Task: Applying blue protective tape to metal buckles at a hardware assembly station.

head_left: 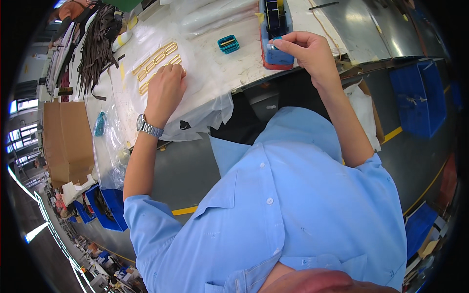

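Note:
Several gold slide buckles lie in rows on a clear plastic sheet on the worktable. My left hand, with a metal watch at its wrist, is closed with its fingertips down on the nearest gold buckles; its fingers partly hide them. My right hand pinches the tape end at the front of a blue tape dispenser. Between the hands, farther back, stands a small bundle wrapped in teal tape, with gold metal showing inside.
Dark straps hang in a heap at the far left. A cardboard box stands beside the table, near a plastic bag holding a teal item. Blue bins are on the floor at both sides.

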Motion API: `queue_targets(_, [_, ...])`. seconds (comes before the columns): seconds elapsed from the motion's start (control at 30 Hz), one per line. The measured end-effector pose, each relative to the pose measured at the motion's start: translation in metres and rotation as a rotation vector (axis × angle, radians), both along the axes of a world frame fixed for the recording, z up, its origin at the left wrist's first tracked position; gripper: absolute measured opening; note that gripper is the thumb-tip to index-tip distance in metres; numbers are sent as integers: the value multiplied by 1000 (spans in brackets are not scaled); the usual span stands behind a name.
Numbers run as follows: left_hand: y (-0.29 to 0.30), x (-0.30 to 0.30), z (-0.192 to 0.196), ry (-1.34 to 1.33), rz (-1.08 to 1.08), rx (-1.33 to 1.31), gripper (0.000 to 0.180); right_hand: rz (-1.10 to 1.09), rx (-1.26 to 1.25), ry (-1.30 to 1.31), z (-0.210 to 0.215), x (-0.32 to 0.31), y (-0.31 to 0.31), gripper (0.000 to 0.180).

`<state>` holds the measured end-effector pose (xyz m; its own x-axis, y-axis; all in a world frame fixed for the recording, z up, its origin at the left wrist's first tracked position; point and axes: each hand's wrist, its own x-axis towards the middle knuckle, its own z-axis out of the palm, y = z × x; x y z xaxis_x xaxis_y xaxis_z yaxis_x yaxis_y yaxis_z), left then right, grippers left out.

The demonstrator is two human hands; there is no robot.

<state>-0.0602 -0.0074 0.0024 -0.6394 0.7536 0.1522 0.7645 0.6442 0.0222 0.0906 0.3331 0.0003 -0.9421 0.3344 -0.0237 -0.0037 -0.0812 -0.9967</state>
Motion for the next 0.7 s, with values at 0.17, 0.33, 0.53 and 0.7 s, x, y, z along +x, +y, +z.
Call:
queue_targets(0.17, [4, -7, 4, -67, 93, 9, 13, -41, 8, 70, -17, -6, 3, 22])
queue_targets(0.33, [-36, -45, -1, -585, 216, 296, 20, -1, 23, 36, 9, 1, 2, 20])
queue_targets(0.53, [-26, -35, 31, -1145, 343, 1177, 14, -53, 426, 37, 8, 0, 0, 17])
queue_targets(0.7, [30, 39, 48, -1405, 140, 1261, 15, -60, 120, 137, 12, 35, -21, 18])
